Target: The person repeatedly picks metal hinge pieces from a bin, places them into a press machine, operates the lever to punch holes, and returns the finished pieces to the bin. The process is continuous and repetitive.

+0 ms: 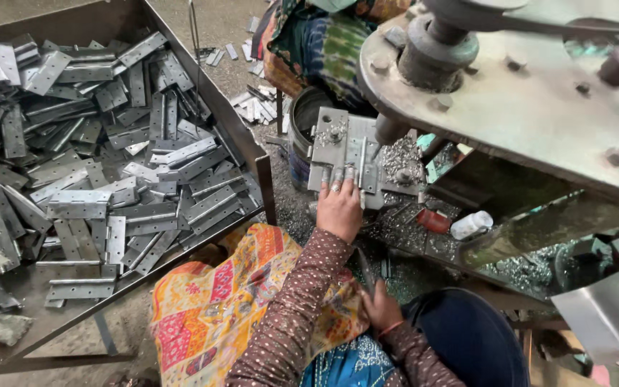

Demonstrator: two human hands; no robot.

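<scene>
My left hand (338, 208) reaches forward, its fingertips resting on a grey metal hinge plate (344, 147) that lies on the bed of a press. Rings show on its fingers. Lower down and close to my lap, my right hand (381, 309) is closed around a thin dark metal rod (364, 269) that points up and away from me. Both arms wear brown dotted sleeves. An orange patterned cloth (216, 301) covers my lap.
A large metal tray (180, 251) heaped with several grey hinges (109, 165) fills the left. The press's heavy arm (524, 93) overhangs the right. Metal chips (399, 154), a red cylinder (433, 221), a white bottle (471, 224), a bucket (301, 122) and another seated person (324, 43) are near.
</scene>
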